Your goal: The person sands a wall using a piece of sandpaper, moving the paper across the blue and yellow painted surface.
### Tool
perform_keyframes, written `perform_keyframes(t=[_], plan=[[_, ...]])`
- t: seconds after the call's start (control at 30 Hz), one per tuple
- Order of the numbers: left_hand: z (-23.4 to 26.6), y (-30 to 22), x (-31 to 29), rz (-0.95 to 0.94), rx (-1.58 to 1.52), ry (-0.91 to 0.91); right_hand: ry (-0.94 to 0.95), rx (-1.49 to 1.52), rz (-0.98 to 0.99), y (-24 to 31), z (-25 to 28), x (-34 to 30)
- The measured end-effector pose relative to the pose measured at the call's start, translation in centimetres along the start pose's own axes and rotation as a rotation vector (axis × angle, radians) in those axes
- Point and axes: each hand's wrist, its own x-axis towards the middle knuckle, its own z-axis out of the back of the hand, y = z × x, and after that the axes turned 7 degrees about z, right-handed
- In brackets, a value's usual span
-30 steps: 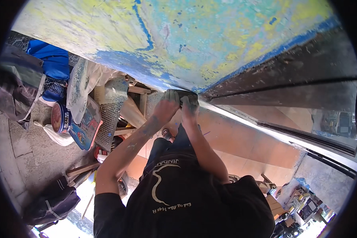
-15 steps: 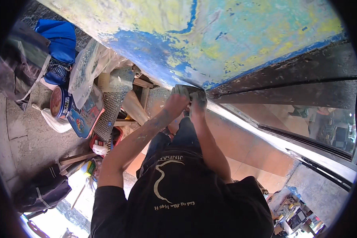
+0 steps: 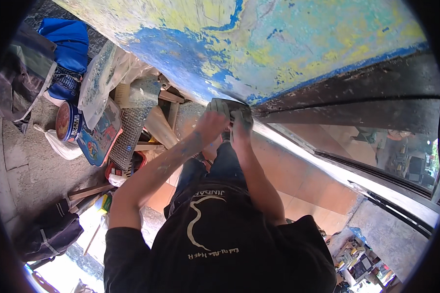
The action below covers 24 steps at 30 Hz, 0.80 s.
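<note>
Both my hands are together at the lower edge of the painted wall (image 3: 298, 44), whose yellow, turquoise and blue paint is worn and patchy. A dark grey piece (image 3: 235, 102) that looks like sandpaper lies flat against it. My left hand (image 3: 216, 116) is closed on the left part of this piece, fingers pointing up the wall. Close beside it, my right hand (image 3: 241, 124) grips the right part with bent fingers. Grey dust coats the fingers of both hands. The face of the piece toward the wall is hidden.
On my left are a round blue tin (image 3: 67, 122), a blue cloth bag (image 3: 66, 44), clear plastic sheeting (image 3: 100, 78) and a ridged grey panel (image 3: 128, 141). A dark-framed window (image 3: 401, 156) is at the right. Shelved goods (image 3: 359, 263) show at lower right.
Both hands and the dark grey piece have shifted slightly left and up in the picture, still pressed together at the wall. My left elbow has moved a little outward.
</note>
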Motion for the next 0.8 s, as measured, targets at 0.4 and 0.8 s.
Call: perform_keyframes(t=[0.4, 0.8], plan=[[-1.3, -1.0, 1.7, 0.097, 0.302, -0.077, 0.165, 0.104, -0.066, -3.8, 1.9, 2.0], [-1.4, -0.6, 2.9, 0.104, -0.124, 0.267, 0.168, 0.128, -0.138, -3.6, 2.5, 2.7]])
